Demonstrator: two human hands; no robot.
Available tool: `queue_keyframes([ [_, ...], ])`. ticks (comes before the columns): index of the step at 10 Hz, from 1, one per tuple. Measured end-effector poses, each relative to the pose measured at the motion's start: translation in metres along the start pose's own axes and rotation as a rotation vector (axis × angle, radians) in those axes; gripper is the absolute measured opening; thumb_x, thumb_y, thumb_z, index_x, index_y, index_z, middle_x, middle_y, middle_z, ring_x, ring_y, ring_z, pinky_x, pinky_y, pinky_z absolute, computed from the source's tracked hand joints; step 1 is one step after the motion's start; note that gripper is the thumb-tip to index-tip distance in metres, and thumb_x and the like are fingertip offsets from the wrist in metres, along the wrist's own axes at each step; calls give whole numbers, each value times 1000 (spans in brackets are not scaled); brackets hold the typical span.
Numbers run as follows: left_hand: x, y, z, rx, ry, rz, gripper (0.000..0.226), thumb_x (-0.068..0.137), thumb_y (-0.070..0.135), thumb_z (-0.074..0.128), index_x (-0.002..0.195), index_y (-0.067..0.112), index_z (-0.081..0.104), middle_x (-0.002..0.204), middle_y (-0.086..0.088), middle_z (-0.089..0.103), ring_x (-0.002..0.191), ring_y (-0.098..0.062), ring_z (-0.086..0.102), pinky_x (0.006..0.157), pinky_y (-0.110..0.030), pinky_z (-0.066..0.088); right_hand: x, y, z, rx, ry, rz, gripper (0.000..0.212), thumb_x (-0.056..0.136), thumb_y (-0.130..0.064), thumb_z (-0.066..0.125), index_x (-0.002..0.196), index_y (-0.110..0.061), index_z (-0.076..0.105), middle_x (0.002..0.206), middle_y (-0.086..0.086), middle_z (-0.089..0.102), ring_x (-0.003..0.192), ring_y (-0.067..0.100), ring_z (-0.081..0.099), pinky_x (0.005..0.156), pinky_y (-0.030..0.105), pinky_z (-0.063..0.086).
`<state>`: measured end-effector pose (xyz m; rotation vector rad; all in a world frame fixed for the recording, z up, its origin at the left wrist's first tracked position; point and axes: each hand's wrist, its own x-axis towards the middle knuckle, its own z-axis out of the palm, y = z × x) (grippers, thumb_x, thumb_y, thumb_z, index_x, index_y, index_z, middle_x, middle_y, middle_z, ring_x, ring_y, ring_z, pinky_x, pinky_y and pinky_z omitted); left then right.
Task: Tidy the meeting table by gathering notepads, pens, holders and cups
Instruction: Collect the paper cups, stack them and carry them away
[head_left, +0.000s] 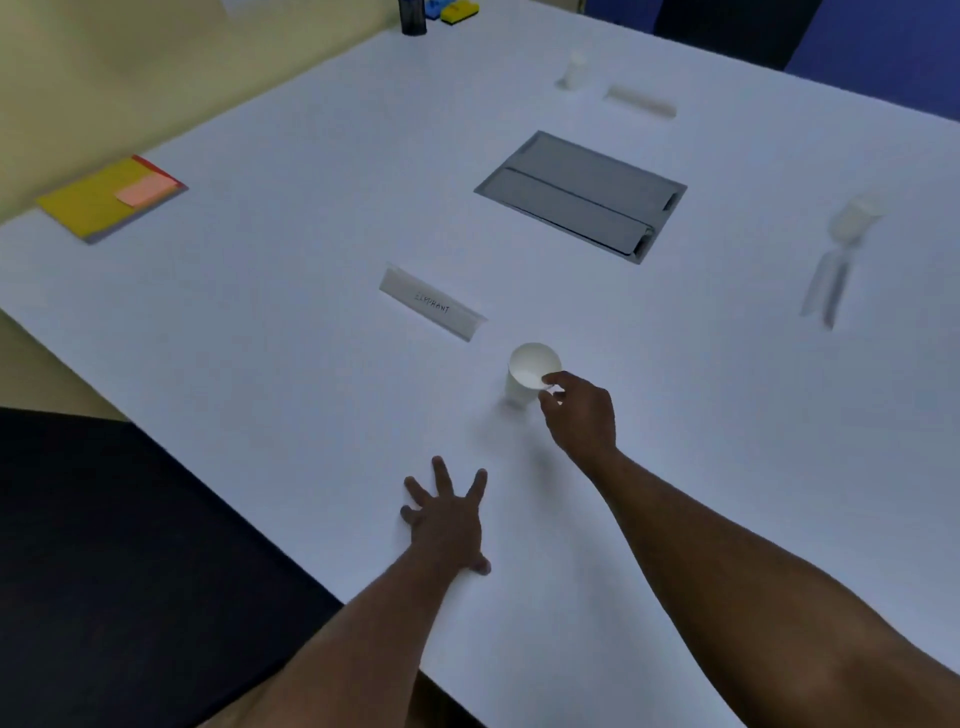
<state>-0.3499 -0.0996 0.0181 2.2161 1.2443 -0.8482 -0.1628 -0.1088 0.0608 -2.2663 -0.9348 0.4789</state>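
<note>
A white paper cup (527, 371) stands upright near the middle of the white table (291, 364). My right hand (579, 413) pinches its rim on the near right side. My left hand (447, 514) rests flat on the table with fingers spread, close to the front edge. A white name card holder (431, 309) lies just beyond the cup. A yellow notepad (104, 200) with a pink sticky note sits at the far left. Another white cup (854, 218) and pens (826, 288), both blurred, are at the right. A further cup (574, 70) and card holder (641, 101) sit at the back.
A grey cable hatch (582, 195) is set into the table's middle. A dark cylindrical container (413, 15) and blue and yellow items (452, 10) stand at the far edge. A dark chair back (732, 31) is behind the table. The dark floor lies to the lower left.
</note>
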Motion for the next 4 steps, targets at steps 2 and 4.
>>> queue_keyframes([
  [2,10,5,6,-5,42,-38,127,68,42,84,150,42,-14,153,-24,-32,137,-63,-10,109,-67,22,66,-11,25,-8,-13,-35,29,86,-18,64,114,-12,68,109,12,72,104,24,66,92,30,47],
  [4,7,7,-1,-50,2,-30,127,70,37,84,149,42,-15,150,-23,-38,135,-64,-16,110,-70,17,95,-10,40,-10,-64,-79,31,86,-20,63,116,-15,68,114,11,71,108,24,65,93,28,44],
])
